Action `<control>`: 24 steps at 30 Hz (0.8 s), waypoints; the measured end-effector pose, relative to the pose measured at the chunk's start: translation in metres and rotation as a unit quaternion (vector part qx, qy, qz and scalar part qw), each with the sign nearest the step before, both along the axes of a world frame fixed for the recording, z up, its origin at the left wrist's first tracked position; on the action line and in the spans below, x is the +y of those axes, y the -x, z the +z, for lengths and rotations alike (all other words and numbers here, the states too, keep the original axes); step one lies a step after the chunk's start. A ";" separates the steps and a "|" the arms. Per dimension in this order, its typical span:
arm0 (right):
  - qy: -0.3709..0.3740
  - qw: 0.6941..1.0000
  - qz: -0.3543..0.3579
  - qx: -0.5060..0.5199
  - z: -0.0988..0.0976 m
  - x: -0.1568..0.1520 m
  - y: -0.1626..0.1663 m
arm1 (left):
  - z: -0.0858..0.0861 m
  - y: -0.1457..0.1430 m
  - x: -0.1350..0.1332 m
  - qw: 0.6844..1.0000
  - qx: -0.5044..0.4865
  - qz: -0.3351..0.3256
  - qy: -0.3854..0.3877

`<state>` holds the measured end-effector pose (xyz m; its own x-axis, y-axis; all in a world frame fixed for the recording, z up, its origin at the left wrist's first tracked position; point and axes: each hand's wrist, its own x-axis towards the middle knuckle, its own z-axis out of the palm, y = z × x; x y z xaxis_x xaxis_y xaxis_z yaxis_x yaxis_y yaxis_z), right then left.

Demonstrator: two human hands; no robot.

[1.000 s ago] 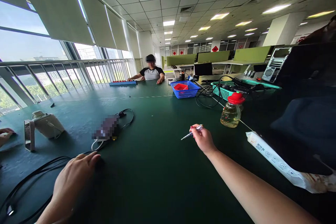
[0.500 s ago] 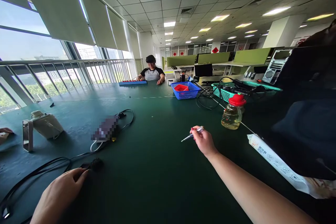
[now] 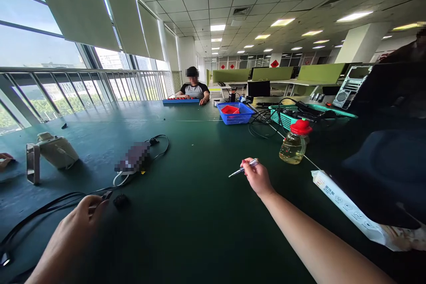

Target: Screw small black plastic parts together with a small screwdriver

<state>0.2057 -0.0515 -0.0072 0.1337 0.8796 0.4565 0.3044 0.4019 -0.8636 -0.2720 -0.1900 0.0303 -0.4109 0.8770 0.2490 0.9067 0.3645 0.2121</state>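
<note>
On a broad dark-green table [image 3: 193, 230], the right hand [image 3: 255, 177] grips a slim, clear-and-silver pen-like tool [image 3: 237, 171] between thumb and fingers, its pointed tip aimed toward eight o'clock. At nine o'clock from it, well apart, the left hand [image 3: 81, 217] is closed around a small dark object [image 3: 107, 195] that juts past the fingertips, its form hard to make out. From the left hand, a stubby black lump [image 3: 120, 201] lies just beside at two o'clock; a blurred, purplish oblong device [image 3: 133, 158] with a white cable loop [image 3: 120, 180] lies near one o'clock; long black cables [image 3: 43, 207] sweep away at ten; and a beige canteen-like container [image 3: 56, 151] with an upright handle is at eleven. From the right hand, a clear bottle with a red lid and pale yellow liquid [image 3: 294, 146] stands near two o'clock, a long white printed packet [image 3: 346, 204] lies between three and four, a teal plastic basket [image 3: 278, 117] piled with black cords sits at one, and a blue plastic basket [image 3: 235, 118] holding a red piece sits near twelve. Across the table, close to twelve o'clock, a seated person in a grey, black-sleeved shirt [image 3: 193, 92] is behind a long blue tray [image 3: 181, 101].
</note>
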 end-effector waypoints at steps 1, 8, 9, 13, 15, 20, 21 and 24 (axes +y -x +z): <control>0.001 1.000 0.000 0.000 -0.001 0.000 0.000 | 0.003 -0.005 0.003 1.000 -0.024 -0.016 -0.003; -0.002 1.000 -0.001 -0.007 -0.003 0.000 -0.003 | -0.001 0.000 0.030 0.974 -0.006 -0.222 0.043; -0.003 1.000 -0.002 -0.006 -0.003 0.000 -0.002 | -0.002 0.001 0.032 0.970 0.001 -0.237 0.051; -0.002 1.000 -0.001 -0.008 -0.001 0.000 -0.001 | 0.000 -0.004 0.032 0.975 0.044 -0.211 0.051; -0.002 1.000 -0.002 -0.007 -0.002 0.001 -0.001 | 0.001 -0.010 0.030 0.980 0.065 -0.187 0.033; 0.002 1.000 -0.004 -0.007 -0.003 0.002 -0.002 | -0.005 -0.017 0.027 0.982 0.091 -0.163 0.039; 0.003 1.000 -0.003 -0.007 -0.003 0.002 -0.002 | -0.007 -0.017 0.028 0.982 0.090 -0.163 0.043; 0.004 1.000 -0.003 -0.005 -0.003 0.002 -0.002 | -0.009 -0.017 0.029 0.984 0.084 -0.147 0.049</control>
